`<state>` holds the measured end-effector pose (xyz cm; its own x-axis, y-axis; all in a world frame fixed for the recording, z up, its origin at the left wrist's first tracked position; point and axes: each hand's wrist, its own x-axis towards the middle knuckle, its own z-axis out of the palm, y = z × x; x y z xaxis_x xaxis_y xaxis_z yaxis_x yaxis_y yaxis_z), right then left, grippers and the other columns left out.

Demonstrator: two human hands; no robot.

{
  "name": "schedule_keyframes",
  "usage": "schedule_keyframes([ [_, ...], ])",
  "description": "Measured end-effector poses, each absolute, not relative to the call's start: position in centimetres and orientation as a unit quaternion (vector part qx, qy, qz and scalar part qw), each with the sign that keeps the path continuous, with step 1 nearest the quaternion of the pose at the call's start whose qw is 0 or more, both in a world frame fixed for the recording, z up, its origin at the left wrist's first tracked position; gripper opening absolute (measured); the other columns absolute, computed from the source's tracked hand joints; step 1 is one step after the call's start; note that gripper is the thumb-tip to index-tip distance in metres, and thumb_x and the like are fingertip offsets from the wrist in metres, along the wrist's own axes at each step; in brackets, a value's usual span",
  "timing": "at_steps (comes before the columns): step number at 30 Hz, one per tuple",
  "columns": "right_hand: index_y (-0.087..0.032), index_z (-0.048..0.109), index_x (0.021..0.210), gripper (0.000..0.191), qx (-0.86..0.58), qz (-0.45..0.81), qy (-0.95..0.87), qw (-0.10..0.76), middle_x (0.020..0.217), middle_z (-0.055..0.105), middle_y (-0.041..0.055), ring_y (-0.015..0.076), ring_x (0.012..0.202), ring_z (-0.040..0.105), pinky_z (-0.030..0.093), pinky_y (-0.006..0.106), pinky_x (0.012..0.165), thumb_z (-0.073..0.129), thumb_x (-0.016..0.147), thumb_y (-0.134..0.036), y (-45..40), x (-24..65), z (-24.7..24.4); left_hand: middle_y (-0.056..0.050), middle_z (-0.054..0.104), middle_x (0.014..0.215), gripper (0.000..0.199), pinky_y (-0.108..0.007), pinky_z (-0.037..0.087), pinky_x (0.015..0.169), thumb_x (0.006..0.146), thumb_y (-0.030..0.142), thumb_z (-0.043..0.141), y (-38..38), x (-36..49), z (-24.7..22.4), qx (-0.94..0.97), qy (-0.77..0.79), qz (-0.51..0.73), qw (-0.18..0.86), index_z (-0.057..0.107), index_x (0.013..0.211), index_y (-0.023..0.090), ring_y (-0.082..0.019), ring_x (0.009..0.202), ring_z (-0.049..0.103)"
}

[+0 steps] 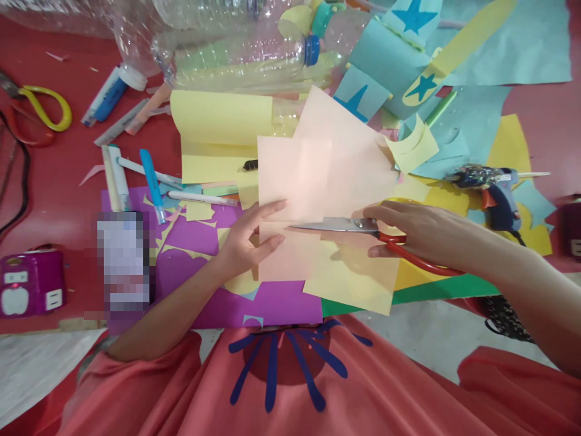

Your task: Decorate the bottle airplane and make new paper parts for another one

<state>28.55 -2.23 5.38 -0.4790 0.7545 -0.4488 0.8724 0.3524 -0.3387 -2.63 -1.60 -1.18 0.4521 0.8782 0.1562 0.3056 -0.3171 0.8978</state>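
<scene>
My right hand (pixel 403 227) grips scissors (pixel 336 225) by their red and yellow handles, and the blades point left. They lie along a slit in a sheet of peach paper (pixel 290 175), with the tips close to the fingers of my other hand. At the sheet's left edge, my left hand (pixel 247 239) holds the paper, fingers above the slit and thumb below it. The strip under the slit hangs over yellow paper (pixel 363 272). Another peach sheet (pixel 345 139) lies behind, tilted.
Plastic bottles (pixel 236 54) lie along the back. A glue gun (pixel 502 197) is at right, beside a blue paper piece with stars (pixel 385 60). Left are markers (pixel 152 181), a phone (pixel 122 260), other scissors (pixel 45 109) and a purple power socket (pixel 34 281). Paper scraps cover the purple sheet (pixel 281 303).
</scene>
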Motion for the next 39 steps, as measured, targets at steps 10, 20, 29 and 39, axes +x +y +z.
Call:
schedule_keyframes([
  [10,-0.024,0.061,0.121,0.075,0.497,-0.280,0.809,0.144,0.103,0.070,0.0145,0.0305,0.080,0.069,0.044,0.035,0.062,0.022,0.086,-0.079,-1.8,27.2,5.5,-0.006,0.065,0.132,0.043,-0.031,0.051,0.105,0.089,0.030,0.064,-1.7,-2.5,-1.0,0.749,0.393,0.337,0.413,0.057,0.132,0.024,-0.020,0.124,0.061],
  [20,-0.025,0.062,0.117,0.069,0.491,-0.282,0.811,0.144,0.096,0.072,0.0125,0.0281,0.075,0.068,0.040,0.032,0.060,0.027,0.088,-0.077,-1.9,27.4,5.4,-0.006,0.065,0.133,0.044,-0.032,0.051,0.105,0.090,0.030,0.064,-1.7,-2.5,-1.1,0.750,0.385,0.338,0.418,0.056,0.133,0.025,-0.021,0.124,0.061],
  [29,-0.024,0.063,0.114,0.067,0.478,-0.272,0.826,0.121,0.090,0.072,0.0116,0.0286,0.073,0.069,0.040,0.033,0.057,0.024,0.090,-0.074,-2.1,27.6,5.4,-0.009,0.063,0.135,0.045,-0.038,0.052,0.104,0.090,0.036,0.061,-1.7,-2.4,-0.8,0.741,0.412,0.303,0.435,0.056,0.133,0.024,-0.024,0.125,0.060],
  [39,-0.024,0.062,0.115,0.065,0.476,-0.259,0.832,0.119,0.098,0.071,0.0124,0.0274,0.079,0.069,0.043,0.031,0.061,0.026,0.091,-0.072,-2.0,27.2,5.4,-0.009,0.063,0.136,0.045,-0.036,0.050,0.106,0.091,0.036,0.060,-1.6,-2.5,-0.9,0.749,0.408,0.306,0.422,0.055,0.134,0.023,-0.023,0.126,0.060],
])
